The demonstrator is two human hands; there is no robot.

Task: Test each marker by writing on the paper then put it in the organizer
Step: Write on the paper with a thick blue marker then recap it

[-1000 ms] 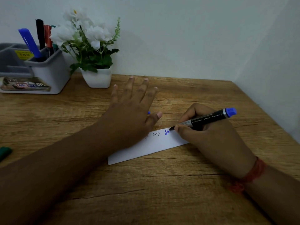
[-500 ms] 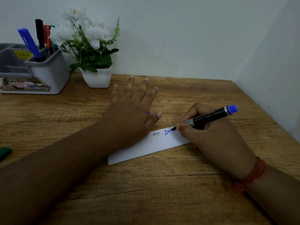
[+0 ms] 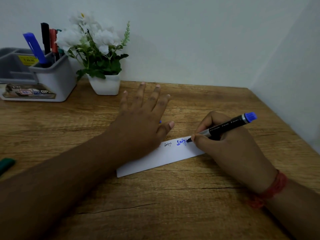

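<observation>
R hand [image 3: 230,149] pinches marker [image 3: 225,128] low on barrel, light, rigid. L hand [image 3: 140,118] flat, fingers spread, pins thin, slide-prone paper [image 3: 155,161] centre-frame.

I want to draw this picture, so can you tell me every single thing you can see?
paper strip: one, white, on table, blue and black writing
marker: one, black with blue end, tip on paper
organizer: one, grey, back left
markers in organizer: blue, black, red, maybe a green one
flower pot: one, white, white flowers, beside organizer
green thing: one, left edge, cannot tell what
table: one, wooden
left hand: flat on paper
right hand: holds marker, red wrist thread
</observation>
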